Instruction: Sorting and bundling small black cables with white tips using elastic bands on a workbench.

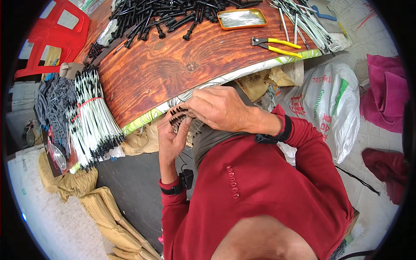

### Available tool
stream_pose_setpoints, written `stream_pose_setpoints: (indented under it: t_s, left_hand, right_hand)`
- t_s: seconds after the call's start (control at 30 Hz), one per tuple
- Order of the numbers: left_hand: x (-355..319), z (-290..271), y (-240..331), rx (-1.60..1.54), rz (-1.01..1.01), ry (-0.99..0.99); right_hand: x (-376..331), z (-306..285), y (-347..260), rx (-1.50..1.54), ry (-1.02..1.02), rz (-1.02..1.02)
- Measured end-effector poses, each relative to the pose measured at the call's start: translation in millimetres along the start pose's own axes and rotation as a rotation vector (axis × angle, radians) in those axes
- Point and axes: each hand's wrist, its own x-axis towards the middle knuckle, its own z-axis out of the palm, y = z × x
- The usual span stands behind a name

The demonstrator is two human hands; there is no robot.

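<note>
In front of my lap, at the table's near edge, my two hands meet. My left hand (172,141) is closed around a small cluster of dark brown-black pieces (177,118), its thumb pressed along them. My right hand (219,108) comes over from the right with bent fingers against the same cluster. Its fingertips are partly hidden, so what they pinch is too small to name. Thin dark wires stick out around the fingers, over the table's edge and below the hands.
On the wooden table (147,73) lie a heap of black plastic rods (173,15), an orange-rimmed tray (219,20) of thin pins, yellow-handled pliers (277,45) and white black-tipped strips (299,21). A tied bundle of similar strips (93,117) stands left. A white sack (333,104) sits right.
</note>
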Motion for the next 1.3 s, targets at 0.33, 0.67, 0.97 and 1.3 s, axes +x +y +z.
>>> stream_pose_setpoints:
  t_s: [0.33,0.67,0.97,1.3]
  left_hand:
    - [1,10,6,0.043,0.014,0.07]
    - [0,8,0,-0.059,-0.072,0.015]
    - [1,9,-2,-0.026,-0.045,0.027]
    - [0,5,-9,-0.105,-0.056,-0.052]
  right_hand:
    - [-2,4,-1,0.01,0.057,0.06]
    - [-4,6,7,0.129,0.059,0.069]
    - [-2,6,4,0.1,0.048,0.096]
    - [2,3,14,0.246,0.006,0.036]
